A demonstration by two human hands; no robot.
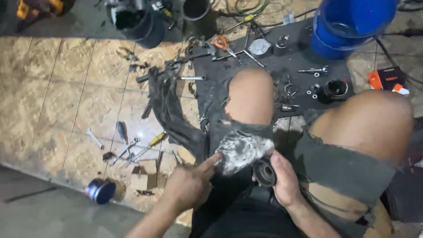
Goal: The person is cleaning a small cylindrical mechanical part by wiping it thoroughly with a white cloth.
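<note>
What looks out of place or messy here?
Hand tools lie scattered loose across the wooden board floor, a small blue can lies tipped on its side at the board's edge, and the rag by the left hand is smeared with grime.

The person wears frayed, grease-stained dark denim shorts [339, 167]; both forearms are sleeveless.

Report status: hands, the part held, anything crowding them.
Right hand grips round black part. Left hand empty, forefinger touching grey rag on the knee. Tools scattered on the floor, apart.
</note>
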